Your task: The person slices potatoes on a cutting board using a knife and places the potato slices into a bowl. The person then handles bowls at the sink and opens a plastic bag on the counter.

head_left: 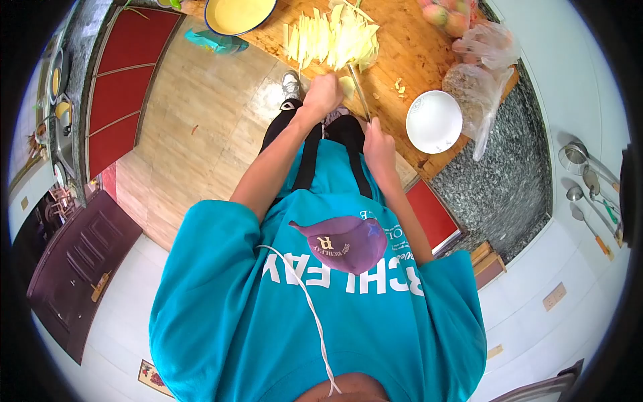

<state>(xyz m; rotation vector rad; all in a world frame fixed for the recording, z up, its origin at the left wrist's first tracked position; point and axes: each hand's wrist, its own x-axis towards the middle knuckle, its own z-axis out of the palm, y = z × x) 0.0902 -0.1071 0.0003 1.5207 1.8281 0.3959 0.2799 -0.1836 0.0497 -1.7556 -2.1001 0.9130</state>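
Note:
My right hand (380, 149) grips the handle of a knife (360, 92), whose blade points away from me over the wooden board (395, 47). My left hand (323, 95) is closed, its curled fingers against a pale yellow potato piece (347, 86) beside the blade; the fingertips are partly hidden. Just beyond the knife tip lies a wide pile of pale yellow cut potato strips (328, 39). Small yellow scraps (400, 86) are scattered on the board to the right, near a white bowl (434, 122).
A blue-rimmed basin (240, 15) stands at the board's far left. Bagged fruit (452, 17) and clear plastic bags (479, 80) sit at the right. Dark granite counter (495, 171) runs beneath. Ladles and strainers (583, 167) hang on the right wall. A blue-green bag (216, 41) shows left of the board.

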